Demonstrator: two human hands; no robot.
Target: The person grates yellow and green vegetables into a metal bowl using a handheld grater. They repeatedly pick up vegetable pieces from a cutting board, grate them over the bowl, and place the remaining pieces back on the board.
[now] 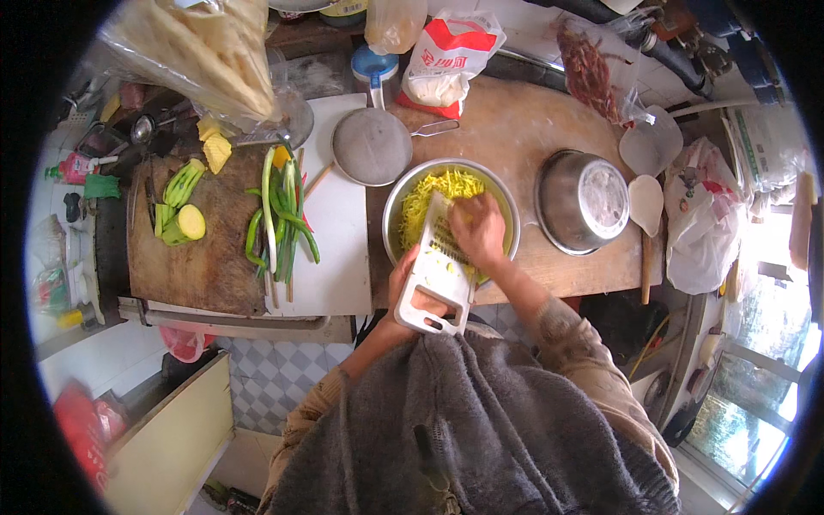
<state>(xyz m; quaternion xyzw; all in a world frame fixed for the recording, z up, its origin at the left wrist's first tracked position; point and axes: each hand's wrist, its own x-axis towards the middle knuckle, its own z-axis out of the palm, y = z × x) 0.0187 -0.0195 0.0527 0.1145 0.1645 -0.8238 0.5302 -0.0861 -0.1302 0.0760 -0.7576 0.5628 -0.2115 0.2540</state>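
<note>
A white grater (440, 257) leans at a slant into a metal bowl (513, 212). My left hand (407, 283) grips its lower part from the left side and beneath. My right hand (477, 228) rests with curled fingers on the grating face; whatever it may hold is hidden under the fingers. Yellow-green shreds (428, 199) fill much of the bowl around the grater's upper end, and a few bits lie on the grater itself. To the left, on a wooden cutting board (219, 270), are cut green squash pieces (183, 225). Green peppers and scallions (283, 219) lie at the board's right edge.
A round metal sieve or lid (372, 147) lies beyond the bowl at the left. An upturned metal basin (582, 203) stands to the right. Farther back are a red and white bag (450, 58) and a blue-lidded container (374, 64). Bagged food (193, 58) bulges in at the upper left.
</note>
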